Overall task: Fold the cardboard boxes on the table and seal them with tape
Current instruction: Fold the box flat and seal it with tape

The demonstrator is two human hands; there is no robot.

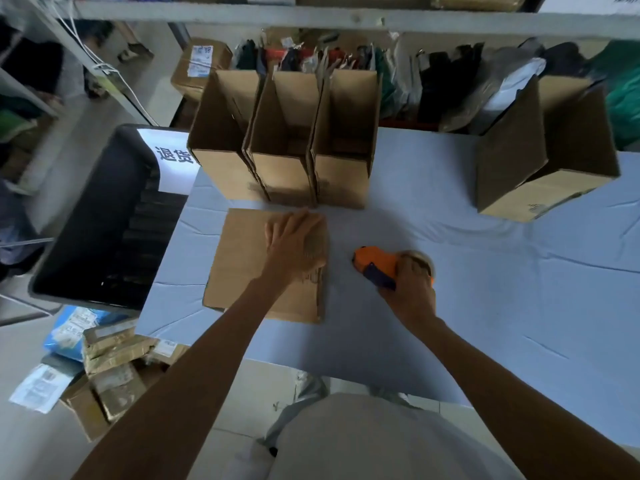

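Observation:
A flat brown cardboard box (242, 261) lies on the light blue table (485, 289), left of centre. My left hand (294, 244) rests on its far right part, fingers spread toward the box's far edge. My right hand (412, 285) grips an orange tape dispenser (374, 261) with a dark handle and a tape roll, resting on the table just right of the flat box. Three folded, open-topped boxes (284, 140) stand in a row behind the flat one. Another open box (540, 157) stands tilted at the far right.
A black bin (86, 230) with a white label stands off the table's left edge. Taped parcels and mail bags (110, 362) lie on the floor at lower left. Shelving with packed bags (450, 81) runs behind the table.

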